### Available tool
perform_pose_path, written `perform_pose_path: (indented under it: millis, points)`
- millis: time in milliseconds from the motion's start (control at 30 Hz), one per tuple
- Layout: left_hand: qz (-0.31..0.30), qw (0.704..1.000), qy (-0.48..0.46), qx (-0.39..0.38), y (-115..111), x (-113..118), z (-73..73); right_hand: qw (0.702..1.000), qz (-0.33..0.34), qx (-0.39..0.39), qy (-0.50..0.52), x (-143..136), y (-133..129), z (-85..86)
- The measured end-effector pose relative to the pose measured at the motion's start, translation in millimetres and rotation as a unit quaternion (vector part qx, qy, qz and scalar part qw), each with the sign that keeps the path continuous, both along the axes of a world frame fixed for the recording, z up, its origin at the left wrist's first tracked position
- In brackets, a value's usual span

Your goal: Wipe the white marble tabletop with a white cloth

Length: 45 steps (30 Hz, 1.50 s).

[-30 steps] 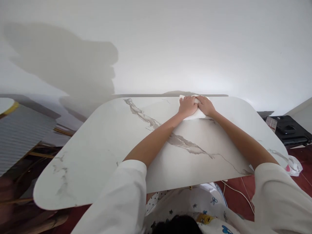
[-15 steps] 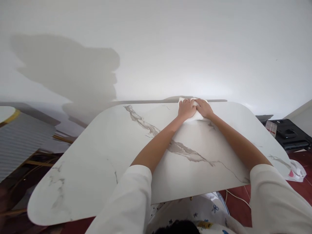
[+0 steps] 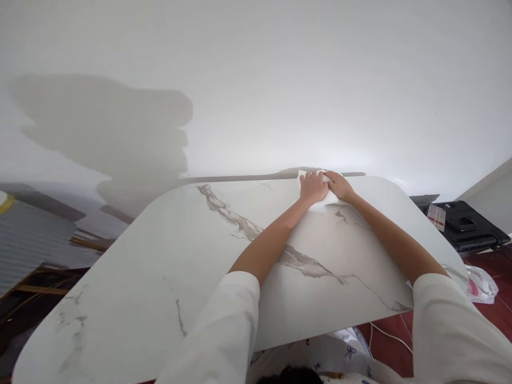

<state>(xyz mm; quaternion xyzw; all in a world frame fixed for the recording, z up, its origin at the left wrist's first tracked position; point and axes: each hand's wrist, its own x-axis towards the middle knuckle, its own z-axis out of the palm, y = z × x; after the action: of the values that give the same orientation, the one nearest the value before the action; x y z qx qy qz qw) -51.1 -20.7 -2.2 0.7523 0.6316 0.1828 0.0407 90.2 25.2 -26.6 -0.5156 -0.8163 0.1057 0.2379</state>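
Pressing side by side at the far edge of the surface, the left hand (image 3: 313,186) and the right hand (image 3: 339,185) lie palm-down with fingers curled over a folded white cloth (image 3: 328,198), their knuckles touching. The cloth sits flat beneath both hands, only its near rim and a far corner showing. Bare forearms run back from the hands to loose white sleeves (image 3: 224,330). Grey veins cross the white marble-patterned surface (image 3: 160,266) just left of the hands. Beyond the hands rises a plain white wall (image 3: 280,80). Well to the right of the hands, past the surface's rounded corner, a black device (image 3: 464,226) rests low, with a crumpled plastic bag (image 3: 482,282) nearer the person.
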Motion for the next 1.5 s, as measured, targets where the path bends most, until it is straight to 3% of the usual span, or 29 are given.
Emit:
perform_pose_path:
  millis: [233, 633, 1133, 1500]
  points:
    - [-0.004, 1.0, 0.0, 0.007, -2.0, 0.3, 2.1, 1.0, -0.007, -0.004, -0.018, -1.1, -1.4, 2.4]
    - [-0.001, 1.0, 0.005, 0.002, -43.3, 8.0, 1.2, 0.999, 0.021, 0.018, -0.03, 6.6, -40.1, 1.8]
    - [0.012, 0.999, 0.011, -0.045, -124.4, 28.0, 7.8, 0.998, 0.015, -0.02, -0.065, 23.5, -125.6, 13.2]
    - [-0.013, 0.995, 0.043, -0.084, -201.5, 44.6, 17.1, 0.997, 0.018, 0.003, -0.076, 43.7, -207.5, 3.6]
